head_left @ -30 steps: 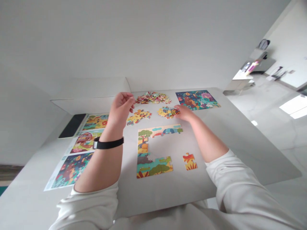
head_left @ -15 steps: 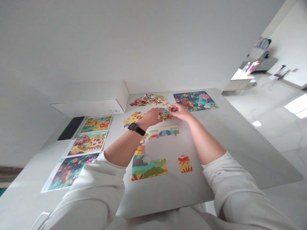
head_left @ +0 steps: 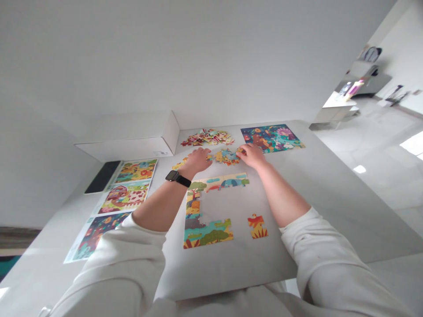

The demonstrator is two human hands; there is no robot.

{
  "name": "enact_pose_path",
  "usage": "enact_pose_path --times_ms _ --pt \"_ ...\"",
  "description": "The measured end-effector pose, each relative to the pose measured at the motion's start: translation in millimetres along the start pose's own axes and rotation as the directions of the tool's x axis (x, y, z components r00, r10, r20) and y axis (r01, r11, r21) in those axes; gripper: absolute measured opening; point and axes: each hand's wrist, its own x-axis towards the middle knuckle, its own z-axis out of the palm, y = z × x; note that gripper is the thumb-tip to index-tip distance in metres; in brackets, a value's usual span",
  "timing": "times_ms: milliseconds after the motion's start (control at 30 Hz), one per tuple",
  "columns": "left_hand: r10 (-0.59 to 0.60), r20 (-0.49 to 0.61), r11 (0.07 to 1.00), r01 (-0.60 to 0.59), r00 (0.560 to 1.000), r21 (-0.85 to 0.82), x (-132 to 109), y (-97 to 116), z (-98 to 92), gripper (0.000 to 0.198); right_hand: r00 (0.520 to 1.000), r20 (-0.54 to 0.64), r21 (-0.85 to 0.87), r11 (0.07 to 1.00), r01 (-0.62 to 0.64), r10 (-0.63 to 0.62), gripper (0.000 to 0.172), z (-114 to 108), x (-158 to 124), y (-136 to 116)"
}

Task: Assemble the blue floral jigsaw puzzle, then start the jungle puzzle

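jigsaw pieces [head_left: 226,156] of thin printed card lie in loose clusters before me on the tabletop [head_left: 317,185]. i judge them light and stiff but easy to nick at the tabs, and so flat that i would take each by its edges or slide a fingertip under it. at far left, printed picture sheets [head_left: 125,198] lie just below a white cardboard box [head_left: 145,149]. my left hand [head_left: 196,160], a black smartwatch [head_left: 177,178] on its wrist, is cupped palm-down over a small heap [head_left: 181,164], fingers curled; i cannot tell whether it pinches anything. nearer me, a partly joined frame of pieces [head_left: 193,207] wraps around bare tabletop. a bigger heap [head_left: 207,137] lies further off. my right hand [head_left: 253,155] sits at the middle cluster's right edge, fingertips [head_left: 242,152] bunched on it; whether they grip a piece i cannot tell. a small joined group [head_left: 257,226] sits apart at right.
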Motion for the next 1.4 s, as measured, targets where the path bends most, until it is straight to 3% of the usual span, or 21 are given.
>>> enact_pose_path --times_ms 100,200,433,633,800,1067,1233,1400 --pt "0.073 -0.004 0.997 -0.073 0.997 -0.014 2 13 4.2 0.058 0.979 0.044 0.083 0.977 0.194 -0.199 0.044 3 -1 -5" --pt "0.183 -0.015 0.982 -0.184 0.983 -0.042 10 29 8.9 0.061 0.958 0.089 0.105 0.959 0.263 -0.273 0.049 5 -2 -10" --pt "0.261 0.041 0.961 -0.255 0.965 -0.108 32 36 10.8 0.063 0.967 0.081 0.093 0.967 0.236 -0.243 0.045 1 -3 -13" --pt "0.268 0.01 0.956 -0.265 0.963 -0.124 32 34 9.4 0.057 0.965 0.073 0.107 0.964 0.245 -0.253 0.055 5 -3 -12" --pt "0.257 -0.029 0.955 -0.259 0.966 -0.144 24 34 8.8 0.056 0.965 0.08 0.125 0.963 0.239 -0.249 0.053 3 -5 -12" --pt "0.265 -0.119 0.947 -0.281 0.957 -0.155 4 11 4.3 0.063 0.99 -0.042 0.15 0.979 0.139 -0.134 0.042 3 -4 -6" --pt "0.332 -0.21 0.919 -0.366 0.92 -0.15 -11 -4 -0.2 0.064 0.989 -0.015 0.094 0.984 0.151 -0.15 0.042 9 -2 -3" --pt "0.366 -0.303 0.895 -0.422 0.88 -0.144 -25 -11 -4.8 0.065 0.977 -0.092 0.087 0.976 0.202 -0.194 0.037 13 -1 -2"
